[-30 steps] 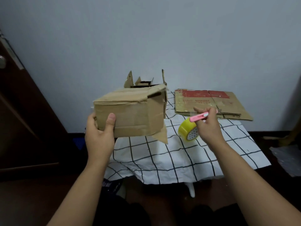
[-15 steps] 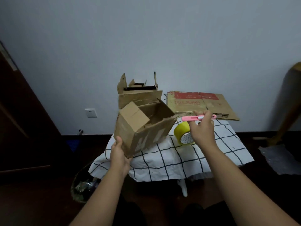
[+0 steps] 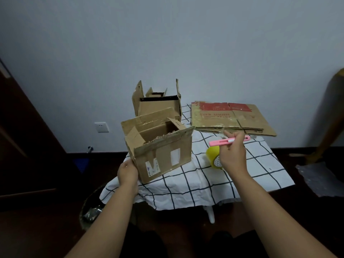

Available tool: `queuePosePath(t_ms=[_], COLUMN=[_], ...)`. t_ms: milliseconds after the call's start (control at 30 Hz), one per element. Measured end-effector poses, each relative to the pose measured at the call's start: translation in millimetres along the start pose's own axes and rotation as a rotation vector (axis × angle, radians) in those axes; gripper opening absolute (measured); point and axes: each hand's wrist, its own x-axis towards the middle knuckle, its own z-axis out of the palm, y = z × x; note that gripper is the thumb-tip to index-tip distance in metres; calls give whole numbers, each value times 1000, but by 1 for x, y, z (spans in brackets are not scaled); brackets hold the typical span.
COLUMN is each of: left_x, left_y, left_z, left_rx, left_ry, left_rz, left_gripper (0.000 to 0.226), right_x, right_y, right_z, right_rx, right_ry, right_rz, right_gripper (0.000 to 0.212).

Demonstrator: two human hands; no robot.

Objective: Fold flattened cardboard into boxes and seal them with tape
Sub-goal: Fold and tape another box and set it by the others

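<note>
Two hands logged: left hand [image 3: 128,173] grip closed on open brown cardboard box [image 3: 163,155] at lower corner; right hand [image 3: 232,155] grip pinched on pink utility knife [image 3: 228,141], yellow tape roll [image 3: 214,158] on counter beneath.

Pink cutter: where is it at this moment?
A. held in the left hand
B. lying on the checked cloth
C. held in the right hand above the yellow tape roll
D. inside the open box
C. The right hand pinches the pink cutter just above the yellow tape roll, while the left hand holds the open box.
</note>
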Motion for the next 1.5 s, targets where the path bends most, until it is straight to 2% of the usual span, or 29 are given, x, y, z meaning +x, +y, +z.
queuePosePath(t_ms=[167,233,300,433,533,767,933,1033,1100,1200,1267,1300,1367,1433,1500], left_x=[-34,-74,-118,-163,-162,-142,-139,-141,-141,-138,-135,-134,-133,-134,-135], left_y=[-12,-26,-39,-12,33,69,67,67,64,60,58,58,57,56,54], left_z=[-2,-1,3,45,94,165,183,187,189,188,184,183,181,180,179], left_rx=[-74,-58,47,269,271,385,379,355,337,271,251,270,301,289,251], left_ry=[156,115,-15,-523,-671,-664,-589,-527,-524,-520,-550,-583,-644,-674,-687], left_rz=[-34,-60,-37,209,228,94,98,126,128,115,100,103,110,93,61], left_gripper=[26,19,19,19,22,58,28,18,16,16,12,10,14,15,12], right_x=[-5,-6,-7,-7,-8,-9,-8,-8,-8,-2,6,10,14,17,20], right_y=[3,4,5,8,11,15,22,23,27,37,44,49,55,61,65], right_z=[1,-1,-2,-6,-11,-25,-30,-31,-27,-28,-35,-36,-35,-28,-23], right_rx=[-116,-129,-123,-73,-45,-103,-251,-231,-114,174,178,109,-12,-42,-101], right_ry=[-32,-52,-93,-148,-171,-249,-284,-296,-258,-81,1,-43,-239,-399,-434], right_rz=[-103,-145,-175,-164,-137,-244,-349,-349,-275,-16,46,23,-2,-1,-34], right_gripper=[23,23,20,23,24,27,24,28,30,27,27,27,31,34,35])
